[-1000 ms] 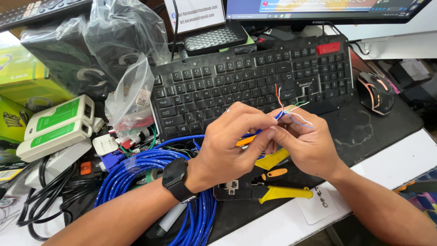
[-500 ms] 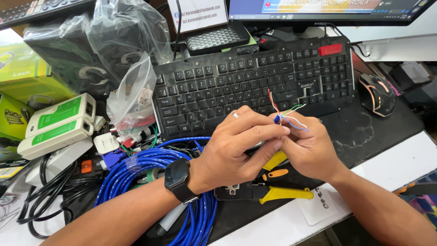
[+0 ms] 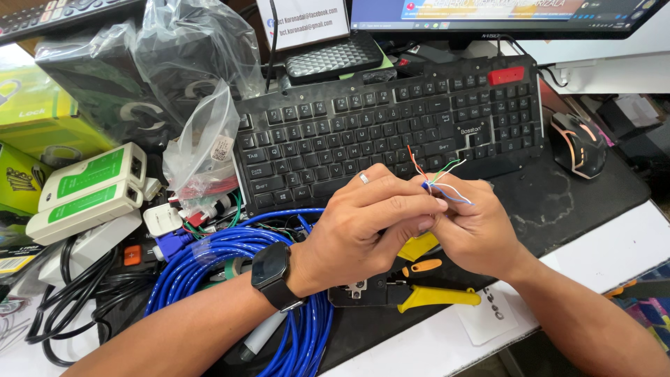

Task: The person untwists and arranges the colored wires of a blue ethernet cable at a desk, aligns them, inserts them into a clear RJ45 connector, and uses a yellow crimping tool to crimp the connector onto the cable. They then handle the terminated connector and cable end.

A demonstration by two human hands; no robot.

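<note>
My left hand [image 3: 366, 223] and my right hand [image 3: 471, 227] meet over the desk in front of a black keyboard [image 3: 391, 129]. Both pinch the stripped end of a blue network cable [image 3: 427, 187]. Thin coloured wires [image 3: 440, 174] fan out above my fingertips: orange, green, white and blue. A black smartwatch [image 3: 271, 269] sits on my left wrist and a ring on a left finger. The rest of the blue cable lies coiled [image 3: 230, 258] under my left forearm.
A yellow-handled crimping tool [image 3: 412, 290] lies below my hands on the black mat. A white-and-green cable tester [image 3: 87, 192] sits left. Plastic bags [image 3: 199, 150], black cords [image 3: 70, 293], a mouse [image 3: 576, 143] and a monitor [image 3: 502, 14] surround the keyboard.
My hands stayed together over the same spot. The orange piece seen between my fingers a second ago is no longer visible, and the wires now spread more widely above my fingertips.
</note>
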